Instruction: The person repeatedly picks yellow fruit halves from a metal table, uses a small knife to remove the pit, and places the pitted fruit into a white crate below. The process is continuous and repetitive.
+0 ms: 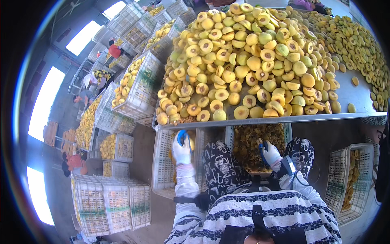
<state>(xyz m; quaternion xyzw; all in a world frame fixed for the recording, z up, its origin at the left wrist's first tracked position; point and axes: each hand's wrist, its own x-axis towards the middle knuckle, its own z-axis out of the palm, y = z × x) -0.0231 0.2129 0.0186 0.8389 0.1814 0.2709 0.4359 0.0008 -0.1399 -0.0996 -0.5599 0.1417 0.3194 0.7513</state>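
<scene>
My left hand, in a white glove with blue coating, is over a white plastic crate below the table's front edge. Yellow fruit shows beside its fingers; whether they grip a piece I cannot tell. My right hand, gloved alike, has its fingers curled over a crate of brown pits and scraps between my knees. A small tan thing shows at its fingertips, too small to identify. Above both hands, a heap of halved yellow peaches, many with the stone or its brown hollow showing, covers the metal table.
The metal table's raised rim runs just beyond my hands. At my right stands a white crate with fruit pieces. Stacked crates and a peach-filled crate stand at the left. Several people work farther off, one in a red top.
</scene>
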